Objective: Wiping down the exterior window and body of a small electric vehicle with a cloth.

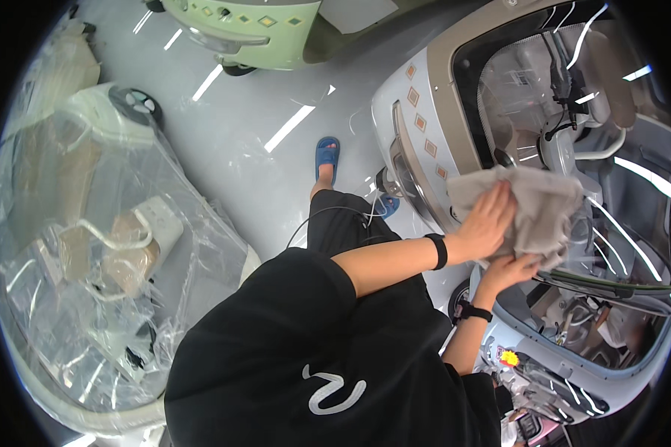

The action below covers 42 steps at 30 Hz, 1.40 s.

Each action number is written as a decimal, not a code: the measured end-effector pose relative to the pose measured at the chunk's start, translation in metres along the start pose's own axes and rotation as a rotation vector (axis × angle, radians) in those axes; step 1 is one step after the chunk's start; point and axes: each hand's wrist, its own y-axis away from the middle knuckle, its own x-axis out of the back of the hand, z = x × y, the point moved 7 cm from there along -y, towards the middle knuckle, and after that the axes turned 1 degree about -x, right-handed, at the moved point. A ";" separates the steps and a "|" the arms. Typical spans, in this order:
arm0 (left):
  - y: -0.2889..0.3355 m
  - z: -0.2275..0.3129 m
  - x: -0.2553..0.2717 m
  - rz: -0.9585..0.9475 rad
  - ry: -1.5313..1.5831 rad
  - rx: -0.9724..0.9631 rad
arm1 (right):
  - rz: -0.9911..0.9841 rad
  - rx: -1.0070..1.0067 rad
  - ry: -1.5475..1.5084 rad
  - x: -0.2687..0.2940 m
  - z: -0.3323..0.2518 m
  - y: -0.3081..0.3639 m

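Lying flat, the left hand [490,217] tops a creased, matte beige cloth [550,212], beneath it a smooth, curved windshield [525,82]. Just beside, the right hand [508,273] touches the cloth's edge; whether pinching, I cannot tell.

The grey floor [227,160] carries a green car [257,33], a white car [455,119] and a wrapped car [127,253].

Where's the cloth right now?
In the head view, the beige cloth is right of center, touched by the left hand and right hand, over the windshield edge of the white-and-tan vehicle.
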 end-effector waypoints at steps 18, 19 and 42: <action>-0.044 -0.008 -0.005 0.251 -0.015 -0.030 | 0.093 -0.106 -0.483 0.025 -0.063 -0.084; -0.061 -0.011 0.015 0.227 -0.033 -0.035 | 0.092 0.053 -0.420 0.028 -0.082 -0.102; -0.176 -0.063 0.092 0.397 0.191 -0.337 | 0.442 0.414 -0.013 0.025 -0.254 -0.226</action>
